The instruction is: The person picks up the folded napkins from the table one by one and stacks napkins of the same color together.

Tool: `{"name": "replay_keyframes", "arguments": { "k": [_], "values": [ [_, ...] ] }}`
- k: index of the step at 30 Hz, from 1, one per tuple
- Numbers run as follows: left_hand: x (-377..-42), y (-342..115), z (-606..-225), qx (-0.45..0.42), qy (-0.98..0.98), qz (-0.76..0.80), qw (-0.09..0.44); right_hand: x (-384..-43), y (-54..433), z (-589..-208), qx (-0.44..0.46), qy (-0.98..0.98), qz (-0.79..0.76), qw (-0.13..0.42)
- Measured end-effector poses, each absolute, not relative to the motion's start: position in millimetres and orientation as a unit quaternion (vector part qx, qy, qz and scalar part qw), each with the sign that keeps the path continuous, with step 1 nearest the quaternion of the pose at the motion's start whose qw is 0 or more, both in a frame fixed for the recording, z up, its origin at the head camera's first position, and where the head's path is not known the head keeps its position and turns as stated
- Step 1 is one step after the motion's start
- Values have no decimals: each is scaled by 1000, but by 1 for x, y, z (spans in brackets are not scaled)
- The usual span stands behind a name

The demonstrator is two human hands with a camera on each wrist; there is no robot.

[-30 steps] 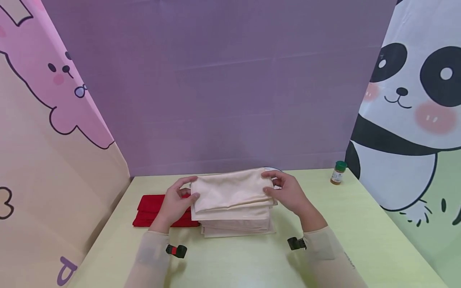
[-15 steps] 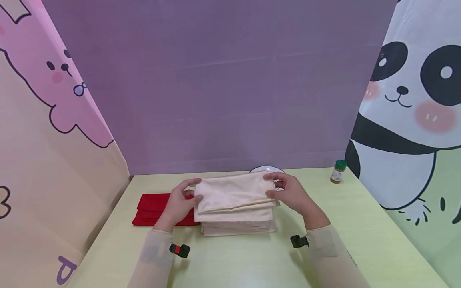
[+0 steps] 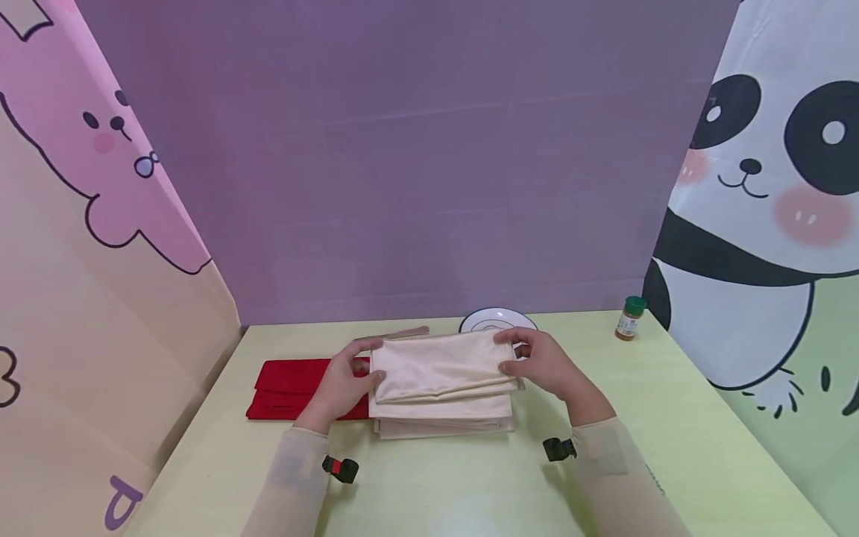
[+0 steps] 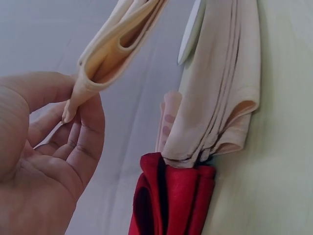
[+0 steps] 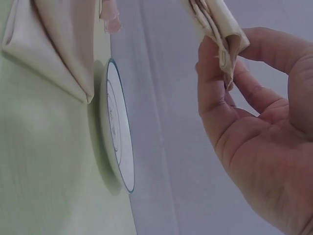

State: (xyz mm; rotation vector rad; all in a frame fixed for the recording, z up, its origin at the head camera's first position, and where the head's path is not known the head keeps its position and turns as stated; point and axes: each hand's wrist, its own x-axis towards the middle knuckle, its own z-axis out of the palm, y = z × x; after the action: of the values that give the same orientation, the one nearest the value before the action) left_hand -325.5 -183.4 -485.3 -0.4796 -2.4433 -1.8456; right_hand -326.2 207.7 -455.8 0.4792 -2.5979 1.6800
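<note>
Between my two hands is a folded cream cloth (image 3: 439,365), held in the air by its ends. My left hand (image 3: 344,384) pinches its left end between thumb and fingers; the left wrist view shows the looped folds of that end. My right hand (image 3: 540,362) pinches the other end in the same way. Below the held cloth, a stack of folded cream cloths (image 3: 443,428) lies on the table, mostly covered by it in the head view. The wrist views show a gap between the held cloth and the stack. Folded red cloth (image 3: 288,388) lies at the stack's left.
A white plate (image 3: 478,318) with a dark blue rim is at the back, partly behind the held cloth. Left of it, a pinkish item (image 3: 411,332) shows only in part. A small green-capped jar (image 3: 629,319) stands at the table's back right, before the purple backdrop (image 3: 429,164).
Both hands have lowered the cream cloth a little toward the viewer and shifted it slightly right. More of the plate and the pinkish item now shows behind it.
</note>
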Motion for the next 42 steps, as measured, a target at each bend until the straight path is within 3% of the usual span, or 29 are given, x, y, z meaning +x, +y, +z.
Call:
{"name": "replay_keyframes", "arguments": {
  "k": [26, 42],
  "values": [
    [-321, -168, -497, -135, -844, -520, 8, -335, 209, -478, 118, -852, 509, -26],
    [-319, -157, -499, -131, -878, -459, 26, -336, 210, -484, 101, -872, 478, -28]
  ]
}}
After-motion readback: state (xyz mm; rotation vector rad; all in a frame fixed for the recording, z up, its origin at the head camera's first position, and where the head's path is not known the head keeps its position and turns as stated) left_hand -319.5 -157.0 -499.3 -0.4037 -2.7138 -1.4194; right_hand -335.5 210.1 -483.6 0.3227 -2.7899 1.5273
